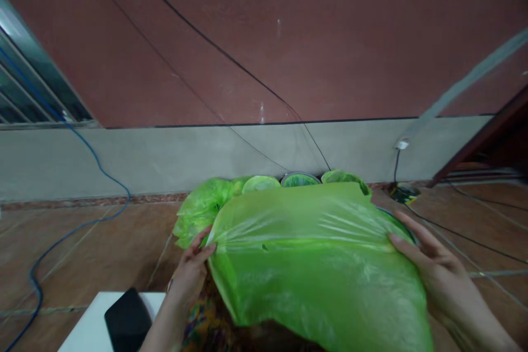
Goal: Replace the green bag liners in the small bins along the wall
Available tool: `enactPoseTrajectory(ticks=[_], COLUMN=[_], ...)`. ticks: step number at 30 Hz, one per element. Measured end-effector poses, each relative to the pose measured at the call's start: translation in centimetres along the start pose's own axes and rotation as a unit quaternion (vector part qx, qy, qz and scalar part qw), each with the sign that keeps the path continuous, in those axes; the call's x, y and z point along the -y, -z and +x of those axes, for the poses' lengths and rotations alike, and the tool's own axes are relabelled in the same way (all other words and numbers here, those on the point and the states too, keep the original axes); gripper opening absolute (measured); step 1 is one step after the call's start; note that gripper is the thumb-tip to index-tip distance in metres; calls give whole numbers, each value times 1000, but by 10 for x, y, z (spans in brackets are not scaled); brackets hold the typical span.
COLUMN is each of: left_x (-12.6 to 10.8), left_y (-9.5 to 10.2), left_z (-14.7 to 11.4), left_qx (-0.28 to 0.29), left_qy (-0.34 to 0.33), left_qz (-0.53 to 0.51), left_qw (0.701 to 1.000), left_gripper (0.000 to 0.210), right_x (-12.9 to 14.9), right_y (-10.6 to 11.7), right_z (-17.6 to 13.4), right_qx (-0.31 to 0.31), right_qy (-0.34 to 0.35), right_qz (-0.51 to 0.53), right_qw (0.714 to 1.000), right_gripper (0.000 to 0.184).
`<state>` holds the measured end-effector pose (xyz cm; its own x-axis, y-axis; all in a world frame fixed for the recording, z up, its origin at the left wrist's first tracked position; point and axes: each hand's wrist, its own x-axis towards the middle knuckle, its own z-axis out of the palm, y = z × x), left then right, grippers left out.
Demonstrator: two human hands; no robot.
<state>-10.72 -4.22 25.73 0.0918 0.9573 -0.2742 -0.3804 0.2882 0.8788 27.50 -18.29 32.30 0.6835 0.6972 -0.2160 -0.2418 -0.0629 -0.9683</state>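
A bright green plastic bag (pixel 313 264) is stretched flat between my two hands, with a small dark hole or tear left of its middle. My left hand (pixel 196 264) pinches the bag's left edge between thumb and fingers. At the right edge, my right hand (pixel 433 258) grips the bag with the thumb on top and the fingers behind. Beyond it, more crumpled green plastic (pixel 206 203) lies near the wall's foot. Round containers with green plastic inside, one with a grey rim (pixel 301 179), stand behind the stretched bag and are partly hidden.
A dark phone-like slab (pixel 127 320) rests on a white surface (pixel 88 327) at lower left. A blue cable (pixel 93 223) curves over the tiled floor (pixel 136 242). Black wires hang down the wall (pixel 330 55). A black-and-yellow object (pixel 404 193) with a cord sits at right.
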Motion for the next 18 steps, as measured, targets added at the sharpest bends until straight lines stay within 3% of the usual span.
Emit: enactPoseTrajectory(ticks=[3,5,9,13,16,18], left_x=[-3,-4,-6,-10,-19,-24], left_y=[-19,-28,-29,-17,-17,-22], left_z=[6,9,20,29,25,21], left_qx=[20,29,42,67,128,155], left_qy=[-21,-34,-46,-46,-54,-67], left_qz=[-32,-54,-94,-43,59,135], left_qw=[999,998,994,996,988,976], left_gripper=[72,71,54,27,40,52], right_x=[10,14,19,23,20,15], right_y=[4,11,24,31,38,43], right_z=[-4,-3,4,8,11,15], right_qx=[-28,-38,-22,38,93,102], right_qy=[62,88,72,42,44,81], right_qz=[26,39,17,-40,-104,-160], right_qw=[997,995,997,998,989,978], right_gripper=[83,67,36,45,61,72])
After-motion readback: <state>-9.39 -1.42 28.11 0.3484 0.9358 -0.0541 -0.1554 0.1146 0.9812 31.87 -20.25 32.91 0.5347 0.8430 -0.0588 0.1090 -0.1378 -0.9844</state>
